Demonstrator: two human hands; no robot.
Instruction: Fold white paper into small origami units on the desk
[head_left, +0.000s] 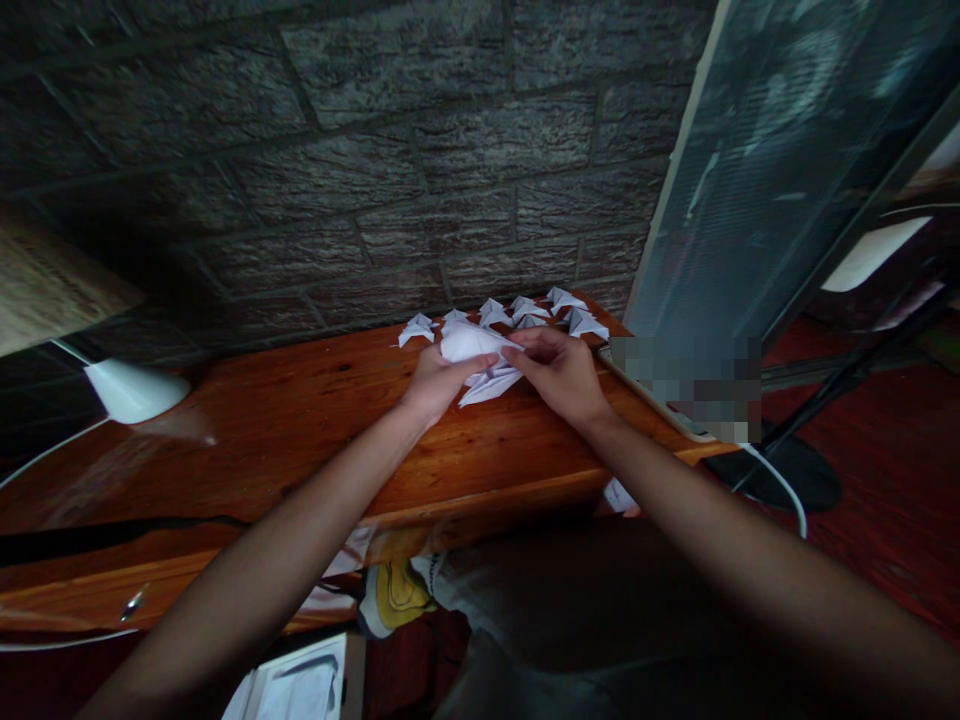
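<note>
A partly folded sheet of white paper (469, 341) is held between my two hands, just above the wooden tabletop. My left hand (437, 380) grips its left side, the thumb lying across the front. On the right side, my right hand (559, 368) pinches the paper between thumb and fingers. Pointed flaps of the paper hang toward me below the thumbs. Behind it stand several folded white paper pieces (580, 322) in loose rows near the wall, some of them partly hidden by the held paper.
The wooden table (322, 400) runs along a stone block wall (480, 150). At the left stands a lamp with a white base (135, 390). A flat device with a white cable (784, 485) lies at the right edge, partly blurred out. A glass panel (750, 180) rises behind it.
</note>
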